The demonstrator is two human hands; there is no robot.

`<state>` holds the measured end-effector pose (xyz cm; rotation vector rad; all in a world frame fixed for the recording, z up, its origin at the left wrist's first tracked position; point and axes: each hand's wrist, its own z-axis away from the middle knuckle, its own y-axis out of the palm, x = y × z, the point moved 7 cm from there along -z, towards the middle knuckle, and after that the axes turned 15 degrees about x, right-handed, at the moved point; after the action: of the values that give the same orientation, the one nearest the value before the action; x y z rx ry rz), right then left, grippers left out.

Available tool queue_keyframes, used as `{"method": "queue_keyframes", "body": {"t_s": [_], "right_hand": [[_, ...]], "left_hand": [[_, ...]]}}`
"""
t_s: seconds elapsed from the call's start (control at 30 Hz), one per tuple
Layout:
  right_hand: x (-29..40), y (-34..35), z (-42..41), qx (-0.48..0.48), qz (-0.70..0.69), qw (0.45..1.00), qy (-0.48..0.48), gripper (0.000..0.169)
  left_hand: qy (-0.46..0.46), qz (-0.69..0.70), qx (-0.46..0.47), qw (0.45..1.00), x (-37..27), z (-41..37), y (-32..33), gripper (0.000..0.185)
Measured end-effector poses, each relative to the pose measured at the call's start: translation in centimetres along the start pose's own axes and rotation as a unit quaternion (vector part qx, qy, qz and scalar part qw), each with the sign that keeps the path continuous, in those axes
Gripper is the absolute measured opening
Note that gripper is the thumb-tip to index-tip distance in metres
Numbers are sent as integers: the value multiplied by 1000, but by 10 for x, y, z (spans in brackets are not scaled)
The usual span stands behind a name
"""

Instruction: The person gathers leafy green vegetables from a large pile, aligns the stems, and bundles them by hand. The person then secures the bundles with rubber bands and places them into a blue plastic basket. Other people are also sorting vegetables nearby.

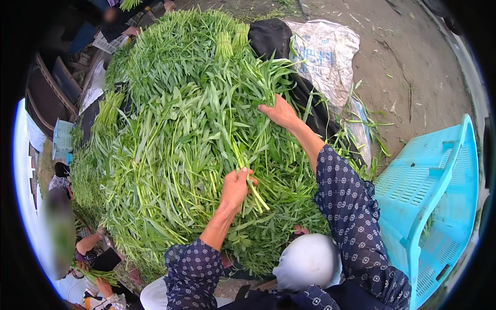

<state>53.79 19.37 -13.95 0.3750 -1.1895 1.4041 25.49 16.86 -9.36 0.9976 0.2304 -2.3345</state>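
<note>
A large heap of long-leaved green stalks, like water spinach [170, 155], fills the middle of the view. My left hand [234, 190], low in the centre, is closed around a few thick stalks [238, 155] whose cut ends point down to the right. Further up and to the right, my right hand [279, 112] reaches into leafy tops at the heap's right side; its fingertips are partly hidden among leaves, so its grip is unclear. Tied bundles [224, 45] stand at the heap's far side, stem ends up. Another bunch of stems [110, 108] lies at the left.
A turquoise plastic basket [410, 186] leans at my right. Black sheeting [271, 37] and a white woven sack [329, 58] with printing lie beside the heap. Other people work at the left; one's hands [102, 286] hold greens. A white crate [108, 43] stands at the upper left.
</note>
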Motion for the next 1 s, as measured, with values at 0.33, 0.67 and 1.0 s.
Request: {"method": "queue_keyframes", "body": {"t_s": [0.33,0.67,1.0], "right_hand": [[-13,-5,-11,88,-132,987,30,70],[-10,-30,54,-4,-277,960,-45,44],[-30,-50,87,-20,-287,955,-71,42]], "left_hand": [[326,-561,-64,758,-130,-50,40,30],[286,-639,17,714,-82,-76,2,54],[300,-627,41,718,-97,-125,53,40]]}}
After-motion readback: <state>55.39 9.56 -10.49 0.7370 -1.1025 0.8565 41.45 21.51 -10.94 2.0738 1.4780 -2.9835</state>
